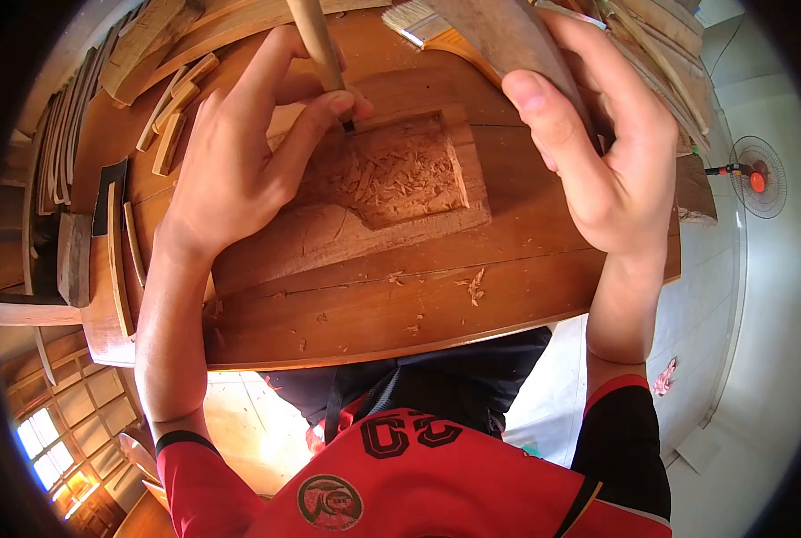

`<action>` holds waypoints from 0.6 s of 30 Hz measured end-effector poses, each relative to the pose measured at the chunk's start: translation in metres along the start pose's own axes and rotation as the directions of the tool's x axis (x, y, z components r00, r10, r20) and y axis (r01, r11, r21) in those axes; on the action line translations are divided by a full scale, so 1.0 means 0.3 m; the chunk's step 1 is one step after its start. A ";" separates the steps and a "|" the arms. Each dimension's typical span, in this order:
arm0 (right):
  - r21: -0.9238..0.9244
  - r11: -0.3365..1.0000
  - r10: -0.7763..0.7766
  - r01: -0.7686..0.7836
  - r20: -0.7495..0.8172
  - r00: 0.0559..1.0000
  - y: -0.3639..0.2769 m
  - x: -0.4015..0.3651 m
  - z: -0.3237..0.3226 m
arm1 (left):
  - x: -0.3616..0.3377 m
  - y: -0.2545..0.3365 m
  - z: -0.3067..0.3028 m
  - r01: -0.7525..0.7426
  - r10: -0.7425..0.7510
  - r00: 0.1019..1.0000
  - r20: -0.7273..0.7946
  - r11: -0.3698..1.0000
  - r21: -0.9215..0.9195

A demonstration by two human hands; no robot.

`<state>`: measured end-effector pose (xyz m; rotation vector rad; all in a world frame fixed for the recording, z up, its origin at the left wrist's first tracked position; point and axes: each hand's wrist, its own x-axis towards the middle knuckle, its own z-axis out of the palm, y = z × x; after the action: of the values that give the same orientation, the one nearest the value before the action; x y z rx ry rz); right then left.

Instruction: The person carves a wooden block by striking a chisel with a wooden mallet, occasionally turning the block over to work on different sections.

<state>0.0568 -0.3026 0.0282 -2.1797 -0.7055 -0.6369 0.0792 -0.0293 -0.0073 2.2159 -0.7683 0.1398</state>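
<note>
My left hand (248,152) is closed round a chisel (318,45) with a round wooden handle, held nearly upright. Its dark tip meets the carved wooden board (284,247) near the top edge of a rectangular hollow. Curled wood shavings (400,175) lie in that hollow. On the right, my right hand (597,134) grips a thick wooden block (499,36), raised above the table and tilted, with its upper end cut off by the frame. The block is apart from the chisel.
Behind the board lies a brush (436,36) with pale bristles. Small wood strips (169,143) and a black sandpaper piece (109,193) are at the left of the table (544,260). Wooden pieces line the far edge. A fan (757,179) stands beyond at the right.
</note>
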 end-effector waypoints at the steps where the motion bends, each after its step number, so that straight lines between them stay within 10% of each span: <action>1: 0.006 1.000 0.001 -0.001 0.004 1.000 0.004 -0.003 0.000 | 0.000 0.001 -0.001 -0.004 0.004 1.000 0.001 1.000 0.007; 9: 0.065 0.998 0.004 -0.002 -0.033 0.999 -0.037 -0.028 0.010 | 0.002 -0.046 0.001 -0.023 0.028 0.998 0.048 0.996 -0.090; 12: -0.264 0.952 -0.104 0.152 0.187 0.977 -0.045 -0.016 -0.019 | 0.005 -0.056 0.012 -0.081 0.082 0.997 0.007 0.994 -0.076; 16: 0.133 0.991 0.032 -0.021 -0.083 0.996 -0.040 -0.033 0.016 | 0.004 -0.058 0.006 -0.130 0.130 0.991 0.012 0.990 0.050; 18: -0.058 0.997 -0.048 0.052 0.059 0.997 -0.034 -0.031 0.015 | 0.010 -0.074 0.027 -0.100 0.098 0.995 -0.029 0.991 -0.084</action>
<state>0.0443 -0.2960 0.0247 -2.2489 -0.7826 -0.6298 0.0931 -0.0251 -0.0262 2.0929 -0.8551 0.1794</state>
